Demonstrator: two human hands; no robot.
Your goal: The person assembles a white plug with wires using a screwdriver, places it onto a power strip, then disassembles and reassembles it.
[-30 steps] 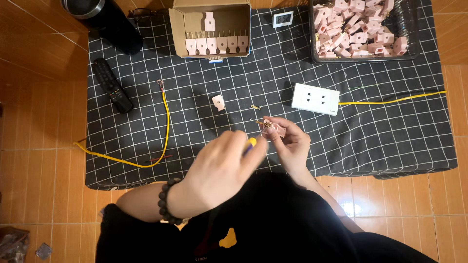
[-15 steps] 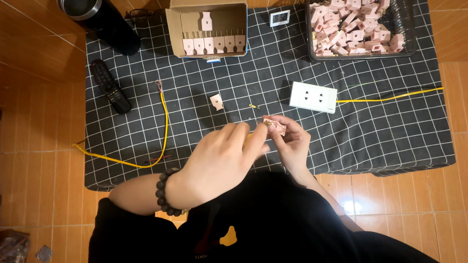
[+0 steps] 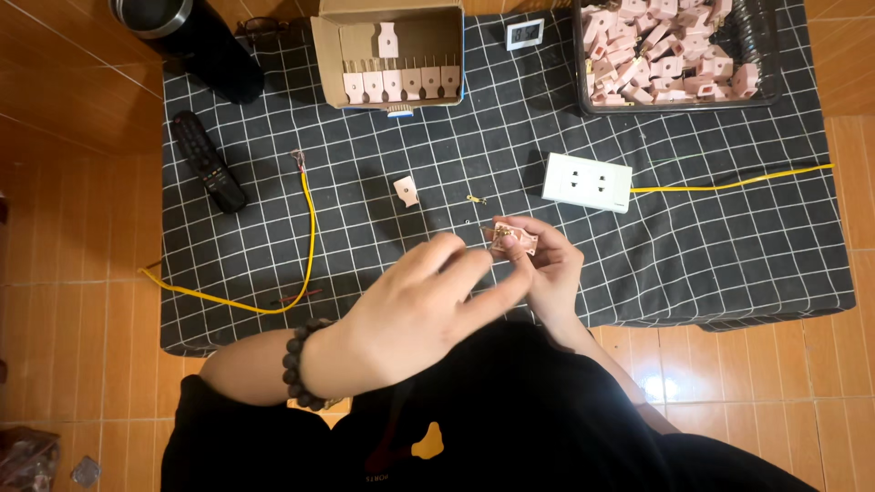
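Note:
My right hand holds a small pink plug part with brass metal showing, just above the near edge of the black checked cloth. My left hand, with a dark bead bracelet at the wrist, reaches across in front of me and its fingertips touch the same pink part. Whether they pinch anything else is hidden. A loose pink plug half and a tiny brass piece lie on the cloth just beyond my hands.
A white socket block with a yellow cable lies to the right. A cardboard box with pink parts, a black tray of several pink parts, a small white clock, a black flask, a remote and a yellow wire are around.
My left hand has slid left and lower, uncovering the pink part in my right hand. The right hand stays in place.

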